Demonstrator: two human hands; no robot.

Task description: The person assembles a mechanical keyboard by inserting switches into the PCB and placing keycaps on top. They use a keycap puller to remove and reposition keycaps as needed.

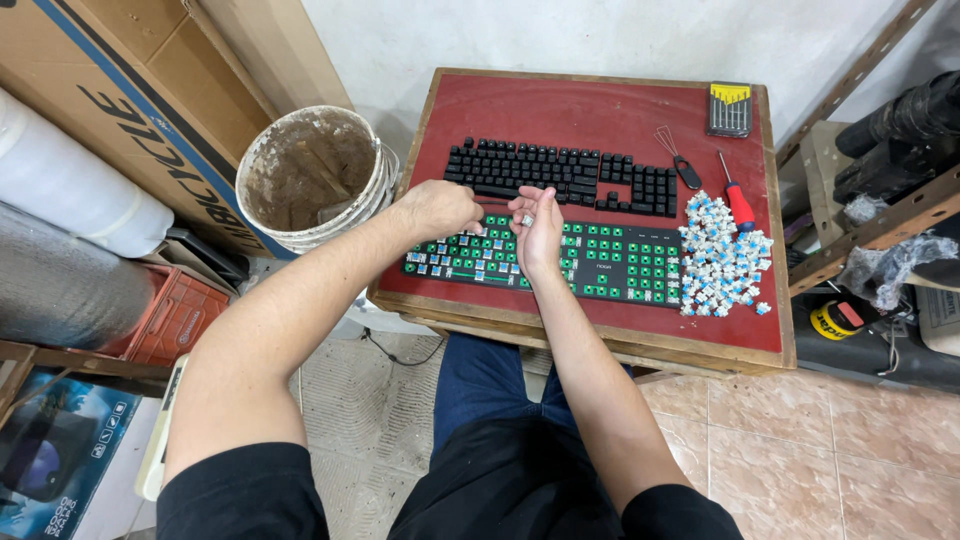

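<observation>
Far left, a big cardboard box (120, 90) leans against the wall, its top cut off by the frame, with pale and grey rolls (70, 230) lying under it and a red plastic crate (170, 315) half hidden behind the person's arm. Next comes a dirty white bucket (315, 175), crusted brown inside, standing just beside the left edge of the small red-topped table (560, 105).

The left hand (437, 208) hovers over the left end of the stripped keyboard base (600, 262), its fingers curled shut around something I cannot make out — the knuckles hide it. The right hand (540, 232) sits just beside it, near the middle of the board, fingertips pinched on a small pale piece (528, 219), too small to name for certain. The 2 hands are close but not touching.

The base lies at the near side of the table: green sockets, with a few blue switches seated at its left end, partly covered by the hands. Behind it, farther off, the black keycaps (560, 172) are laid out in keyboard order.

To the right lie a wire keycap puller (678, 160) and a red-handled screwdriver (738, 200), then a heap of loose blue switches (722, 262) touching the base's right end. At the far right corner rests a small screwdriver set (729, 108). Beyond the table, shelves (880, 210) hold dark clutter — hard to read, cut by the edge.
</observation>
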